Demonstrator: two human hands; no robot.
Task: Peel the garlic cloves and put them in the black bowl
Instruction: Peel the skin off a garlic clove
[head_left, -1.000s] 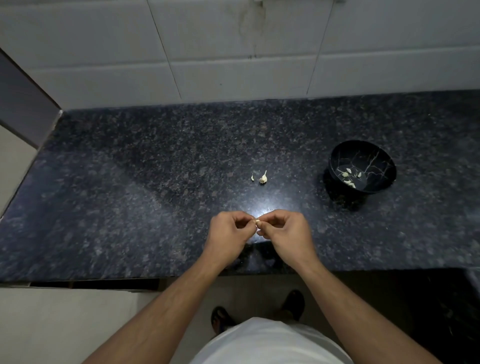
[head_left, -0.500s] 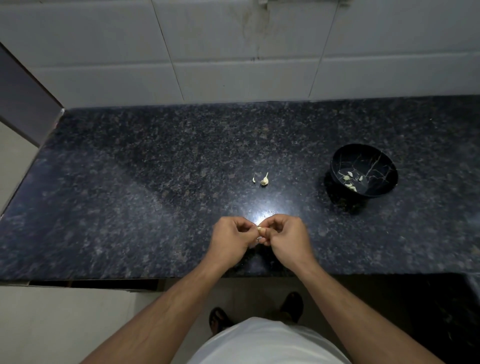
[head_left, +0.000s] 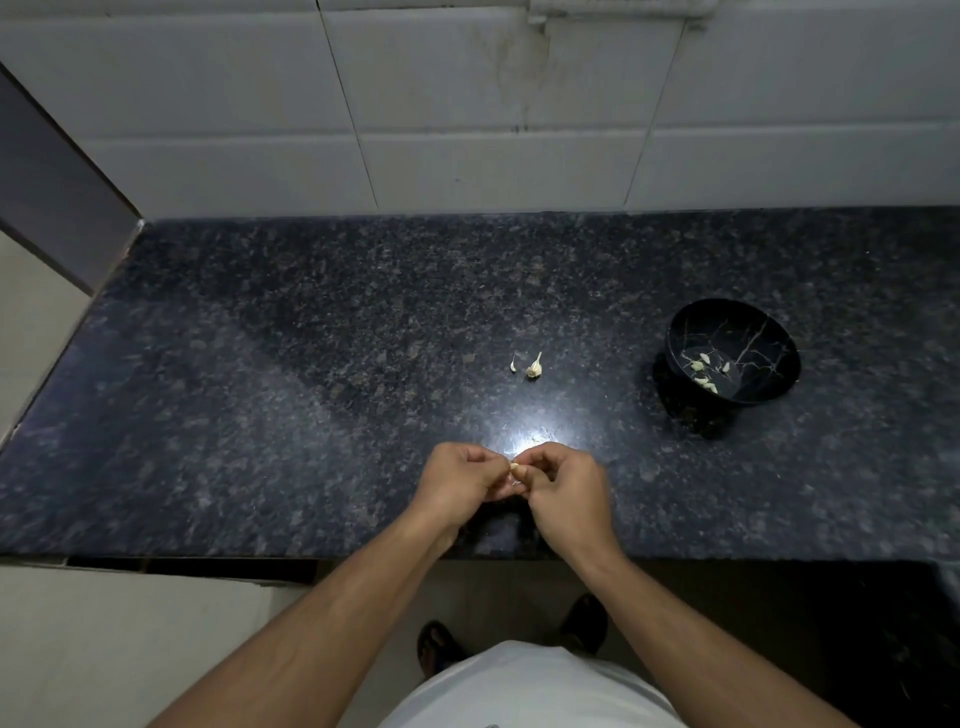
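Pinching one garlic clove (head_left: 516, 469) between left hand (head_left: 460, 480) and right hand (head_left: 563, 486); black bowl (head_left: 733, 352) holding peeled cloves (head_left: 705, 370)

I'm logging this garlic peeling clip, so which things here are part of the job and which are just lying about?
Part of the job:
pale garlic clove, pinched between left hand and right hand
round black bowl holding cloves
two small garlic pieces on the counter

Just there:
dark speckled granite counter
white tiled wall

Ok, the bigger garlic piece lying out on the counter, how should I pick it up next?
Pinch the garlic piece at its fat lower end, coming from above. Its thin tip points away towards the wall and looks too slight to grip; it lies flat on the counter.
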